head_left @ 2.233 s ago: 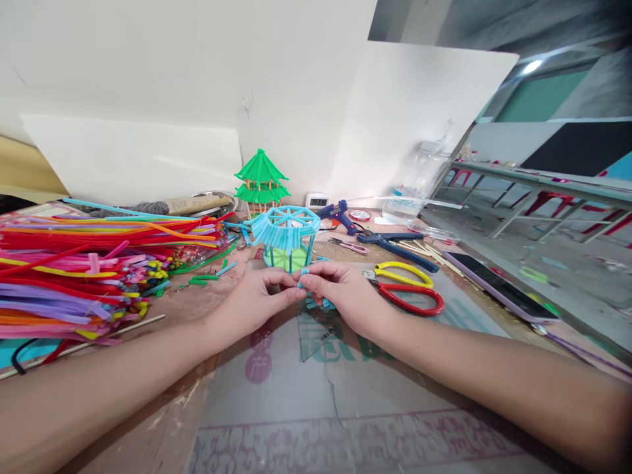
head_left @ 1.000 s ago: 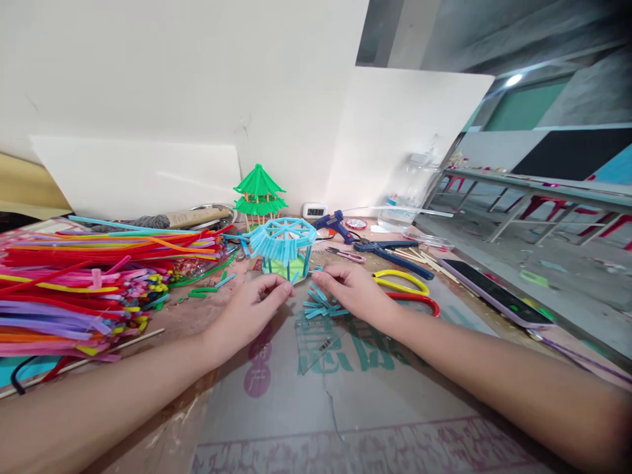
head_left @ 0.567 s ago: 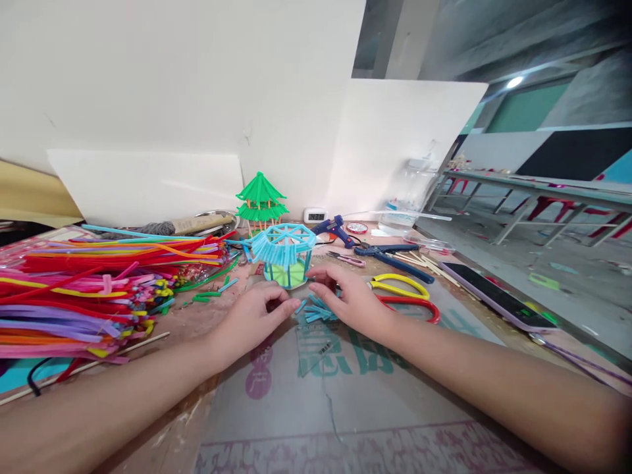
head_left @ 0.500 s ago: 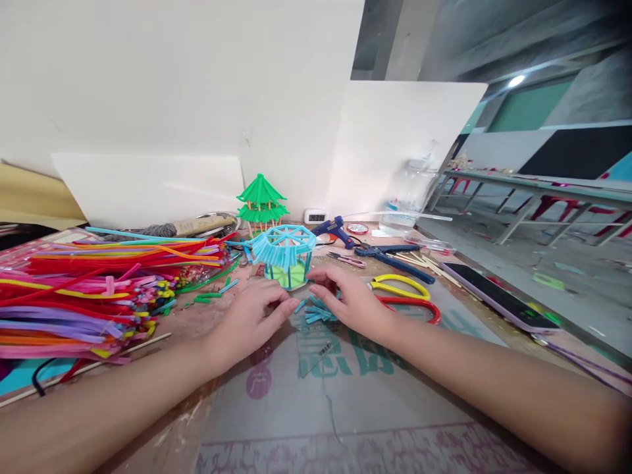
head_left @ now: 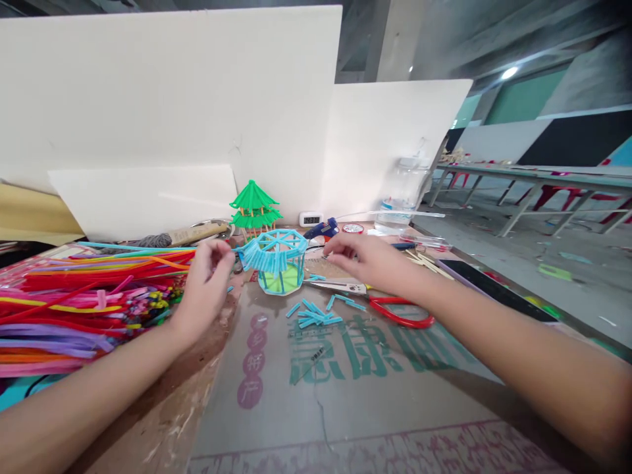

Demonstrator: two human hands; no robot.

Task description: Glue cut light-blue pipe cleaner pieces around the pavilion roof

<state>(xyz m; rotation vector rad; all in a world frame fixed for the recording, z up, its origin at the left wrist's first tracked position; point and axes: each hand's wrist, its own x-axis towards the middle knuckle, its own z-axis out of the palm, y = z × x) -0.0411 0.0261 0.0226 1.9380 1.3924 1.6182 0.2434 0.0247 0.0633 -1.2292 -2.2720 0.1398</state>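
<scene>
A small light-blue pavilion model (head_left: 280, 262) with a ringed top, posts and a green round base stands in the middle. Part of its roof edge carries a row of short blue strips. My left hand (head_left: 210, 280) is raised just left of it, fingers loosely curled, with nothing visible in them. Above the scissors (head_left: 340, 285) hovers my right hand (head_left: 363, 262), its thumb and fingers bent but apart, close to the blue glue gun (head_left: 323, 229). Short pieces of blue pipe cleaner (head_left: 316, 315) lie loose on the printed plastic sheet (head_left: 276, 421) in front of the model.
Bundles of coloured pipe cleaners (head_left: 89, 303) fill the left side. Behind the model stand a green tiered-roof model (head_left: 254, 204) and a small digital clock (head_left: 311, 219). A phone (head_left: 494, 289), wooden sticks (head_left: 429, 262) and a clear plastic bottle (head_left: 402, 191) are at right.
My hands have moved apart and up from the loose blue pieces, the left toward the model's left side, the right toward the glue gun. The pieces and scissors are now uncovered.
</scene>
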